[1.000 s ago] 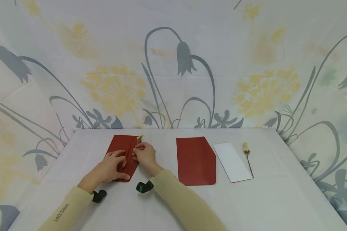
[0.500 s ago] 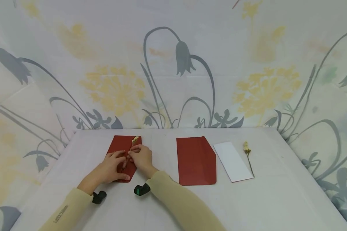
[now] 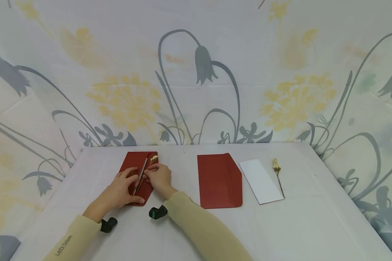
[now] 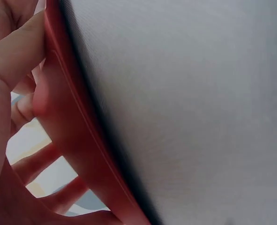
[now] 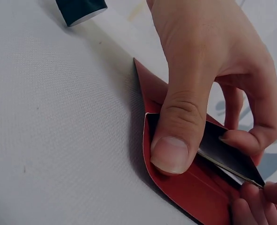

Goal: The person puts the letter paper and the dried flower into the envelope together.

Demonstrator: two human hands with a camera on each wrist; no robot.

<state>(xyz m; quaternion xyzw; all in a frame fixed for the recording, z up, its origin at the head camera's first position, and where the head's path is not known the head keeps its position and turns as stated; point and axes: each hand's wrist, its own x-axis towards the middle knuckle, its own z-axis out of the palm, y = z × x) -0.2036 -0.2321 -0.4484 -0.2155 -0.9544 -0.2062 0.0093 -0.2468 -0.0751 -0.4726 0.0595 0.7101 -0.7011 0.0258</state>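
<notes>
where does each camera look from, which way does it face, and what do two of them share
Head: worn on the head, looking forward and down at the table; left hand, right hand and both sleeves show.
Left wrist: on that wrist, looking closely at an edge of the held red envelope; the left hand shows along the picture's left side.
Right wrist: on that wrist, looking at the same envelope; the left hand looms upper right, right fingertips lower right.
Shared: head and right wrist both show this envelope and parts of both hands.

Red envelope (image 3: pixel 134 159) (opening agape) lies under 1 slanted yellowish flower (image 3: pixel 154 158).
</notes>
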